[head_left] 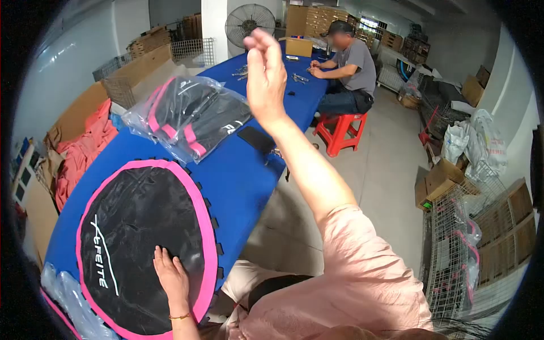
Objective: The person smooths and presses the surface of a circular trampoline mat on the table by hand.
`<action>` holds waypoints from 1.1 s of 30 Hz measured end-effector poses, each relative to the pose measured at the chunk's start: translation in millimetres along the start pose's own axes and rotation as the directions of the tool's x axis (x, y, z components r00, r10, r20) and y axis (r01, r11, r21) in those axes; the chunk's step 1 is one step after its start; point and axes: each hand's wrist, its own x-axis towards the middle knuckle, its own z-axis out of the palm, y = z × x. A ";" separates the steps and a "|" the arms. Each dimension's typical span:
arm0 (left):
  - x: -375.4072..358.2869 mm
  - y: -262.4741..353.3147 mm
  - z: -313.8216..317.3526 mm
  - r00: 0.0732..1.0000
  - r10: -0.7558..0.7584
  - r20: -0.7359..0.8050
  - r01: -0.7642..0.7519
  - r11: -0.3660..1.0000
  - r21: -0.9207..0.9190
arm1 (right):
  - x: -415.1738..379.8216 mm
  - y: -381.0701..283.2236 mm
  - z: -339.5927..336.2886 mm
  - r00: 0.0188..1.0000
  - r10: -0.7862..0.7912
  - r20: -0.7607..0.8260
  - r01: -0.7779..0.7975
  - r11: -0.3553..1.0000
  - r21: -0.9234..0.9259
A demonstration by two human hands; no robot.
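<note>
A round black mat (153, 215) with a pink border, dark tabs around its edge and white lettering lies flat on the blue-covered table (238, 187). My left hand (171, 276), with a bracelet at the wrist, rests palm down on the mat's lower right part, fingers stretched out. My right hand (266, 79) is raised above the table with its fingers extended and nothing visible in it. Below and left of it sits a clear plastic bag (192, 113) holding folded black and pink pieces. A small black flat piece (256, 139) lies beside the bag.
Across the table a person (351, 62) sits on a red stool (341, 133), hands at small metal parts (299, 78). A fan (249, 25) stands behind. Pink cloth (88, 150) is at the left; wire cages (453, 255) and a cardboard box (445, 181) line the right.
</note>
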 end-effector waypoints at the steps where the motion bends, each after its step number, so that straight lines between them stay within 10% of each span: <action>1: 0.2 0.0 -1.5 1.000 -0.007 0.007 0.007 1.000 0.019 | -5.9 -8.8 0.1 0.995 0.059 0.075 -0.058 0.998 -0.015; 4: -0.4 -0.1 -0.7 1.000 0.000 -0.001 0.000 1.000 0.013 | -86.3 11.4 35.2 0.966 0.012 0.259 -0.014 1.000 0.007; 5: -0.7 -3.2 1.6 1.000 0.007 0.001 -0.007 1.000 0.027 | -125.6 12.0 47.7 0.840 0.248 0.482 -0.258 0.965 -0.048; 7: -0.1 -4.1 0.1 1.000 -0.003 0.028 0.002 1.000 0.030 | -212.2 22.3 62.5 0.594 0.313 0.741 -0.243 0.948 -0.205; 12: 1.1 -8.1 -21.0 0.986 -0.062 0.156 0.030 0.980 0.196 | -297.2 -0.4 73.6 0.168 0.411 0.896 -0.130 0.910 -0.393; 21: 8.6 -159.3 -39.3 0.878 -0.470 0.092 0.401 0.827 0.394 | -303.6 0.7 72.6 0.139 0.406 0.903 -0.074 0.914 -0.400; 33: 85.5 6.1 23.4 0.957 0.025 0.289 -0.044 0.997 0.060 | -321.1 6.5 74.1 0.268 0.385 0.883 -0.196 0.919 -0.341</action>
